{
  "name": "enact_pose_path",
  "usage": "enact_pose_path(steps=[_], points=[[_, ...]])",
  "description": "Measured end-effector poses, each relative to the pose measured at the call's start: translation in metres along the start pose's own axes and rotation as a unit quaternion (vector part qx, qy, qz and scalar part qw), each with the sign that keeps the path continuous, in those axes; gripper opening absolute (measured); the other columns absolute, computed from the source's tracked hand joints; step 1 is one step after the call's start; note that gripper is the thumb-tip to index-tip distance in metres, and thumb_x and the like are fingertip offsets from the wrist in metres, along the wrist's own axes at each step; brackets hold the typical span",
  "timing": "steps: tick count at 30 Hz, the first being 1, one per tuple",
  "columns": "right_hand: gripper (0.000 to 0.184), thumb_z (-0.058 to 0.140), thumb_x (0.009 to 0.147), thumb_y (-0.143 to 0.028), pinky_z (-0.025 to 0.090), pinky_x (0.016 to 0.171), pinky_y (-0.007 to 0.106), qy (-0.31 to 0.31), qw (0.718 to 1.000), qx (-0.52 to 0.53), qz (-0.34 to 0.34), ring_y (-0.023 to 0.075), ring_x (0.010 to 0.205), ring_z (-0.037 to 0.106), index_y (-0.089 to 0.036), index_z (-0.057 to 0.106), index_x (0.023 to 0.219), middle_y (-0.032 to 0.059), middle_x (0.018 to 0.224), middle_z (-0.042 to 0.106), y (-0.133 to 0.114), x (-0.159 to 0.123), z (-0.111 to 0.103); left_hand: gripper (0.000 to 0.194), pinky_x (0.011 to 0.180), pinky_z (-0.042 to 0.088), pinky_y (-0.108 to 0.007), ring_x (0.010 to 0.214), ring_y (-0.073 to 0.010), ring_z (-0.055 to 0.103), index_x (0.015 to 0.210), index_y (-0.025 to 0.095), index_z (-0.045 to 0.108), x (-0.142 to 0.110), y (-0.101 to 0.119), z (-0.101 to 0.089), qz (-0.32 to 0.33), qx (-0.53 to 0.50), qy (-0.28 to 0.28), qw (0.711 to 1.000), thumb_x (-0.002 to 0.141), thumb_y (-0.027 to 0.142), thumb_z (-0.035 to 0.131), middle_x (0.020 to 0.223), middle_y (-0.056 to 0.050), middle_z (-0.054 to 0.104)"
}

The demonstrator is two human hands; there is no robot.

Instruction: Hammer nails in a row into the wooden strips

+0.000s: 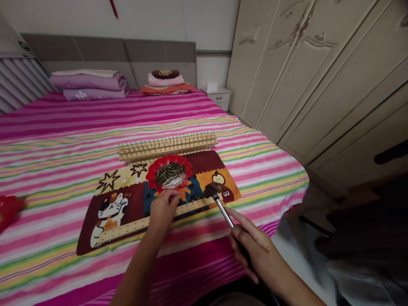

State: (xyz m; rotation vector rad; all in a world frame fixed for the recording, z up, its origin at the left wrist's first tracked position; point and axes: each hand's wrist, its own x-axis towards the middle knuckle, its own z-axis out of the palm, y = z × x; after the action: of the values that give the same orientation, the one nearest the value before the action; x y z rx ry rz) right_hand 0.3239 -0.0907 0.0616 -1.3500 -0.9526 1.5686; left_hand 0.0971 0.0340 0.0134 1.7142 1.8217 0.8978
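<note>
My right hand grips the dark handle of a hammer; its metal shaft points up and left, and its dark head is over the right end of a wooden strip. Small holes run along this pale strip, and a few nails stand in its right part. Just above the strip, my left hand is closed, thumb and fingers together at the near rim of a red scalloped bowl. What the fingers pinch cannot be made out. Many loose nails fill the bowl, with a bit of clear plastic.
A patterned mat lies under the strip and bowl on a striped bed. Behind it sit wooden strips full of upright nails. Another red object is at the left edge. Folded bedding and a wardrobe stand farther off.
</note>
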Motion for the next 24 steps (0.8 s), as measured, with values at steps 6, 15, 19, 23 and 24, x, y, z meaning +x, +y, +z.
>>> enact_pose_path(steps=[6, 15, 19, 23, 24], points=[[0.061, 0.056, 0.083, -0.043, 0.028, 0.024, 0.012, 0.045, 0.999, 0.021, 0.020, 0.0062, 0.038, 0.041, -0.027, 0.042, 0.140, -0.0041, 0.069, 0.052, 0.008, 0.000, -0.010, 0.023, 0.074, 0.045, -0.029, 0.088, -0.0236, 0.063, 0.081, 0.022, 0.073, 0.059, 0.007, -0.016, 0.011, 0.276, -0.047, 0.960, 0.072, 0.016, 0.052, 0.094, -0.011, 0.069], [0.063, 0.057, 0.081, -0.043, 0.027, 0.024, 0.012, 0.046, 0.998, 0.028, 0.033, 0.0059, 0.037, 0.039, -0.027, 0.042, 0.140, -0.0046, 0.067, 0.052, 0.009, 0.001, -0.012, 0.011, 0.063, 0.042, -0.030, 0.064, -0.0248, 0.062, 0.049, 0.020, 0.064, 0.090, 0.007, -0.012, -0.024, 0.297, -0.109, 0.948, 0.056, 0.011, 0.060, 0.061, -0.012, 0.065], [0.065, 0.058, 0.080, -0.043, 0.028, 0.023, 0.012, 0.044, 0.998, 0.031, 0.024, 0.0064, 0.038, 0.041, -0.026, 0.041, 0.141, -0.0041, 0.068, 0.053, 0.009, 0.002, -0.012, 0.014, 0.059, 0.038, -0.027, 0.056, -0.0190, 0.056, 0.050, 0.023, 0.062, 0.085, 0.006, -0.027, 0.001, 0.265, -0.104, 0.959, 0.062, 0.020, 0.058, 0.049, -0.004, 0.058], [0.062, 0.055, 0.082, -0.042, 0.028, 0.023, 0.011, 0.046, 0.998, 0.033, 0.012, 0.0055, 0.038, 0.042, -0.025, 0.042, 0.140, -0.0040, 0.069, 0.054, 0.012, 0.002, -0.010, 0.013, 0.053, 0.034, -0.025, 0.049, -0.0144, 0.050, 0.054, 0.024, 0.064, 0.077, 0.008, -0.044, 0.002, 0.200, -0.084, 0.976, 0.064, 0.027, 0.058, 0.048, 0.001, 0.057], [0.061, 0.055, 0.083, -0.041, 0.027, 0.023, 0.011, 0.047, 0.998, 0.033, 0.010, 0.0053, 0.037, 0.042, -0.025, 0.042, 0.140, -0.0040, 0.069, 0.054, 0.012, 0.001, -0.009, 0.011, 0.052, 0.034, -0.025, 0.049, -0.0138, 0.049, 0.054, 0.024, 0.064, 0.074, 0.009, -0.047, -0.006, 0.153, -0.074, 0.985, 0.062, 0.028, 0.059, 0.048, 0.001, 0.058]])
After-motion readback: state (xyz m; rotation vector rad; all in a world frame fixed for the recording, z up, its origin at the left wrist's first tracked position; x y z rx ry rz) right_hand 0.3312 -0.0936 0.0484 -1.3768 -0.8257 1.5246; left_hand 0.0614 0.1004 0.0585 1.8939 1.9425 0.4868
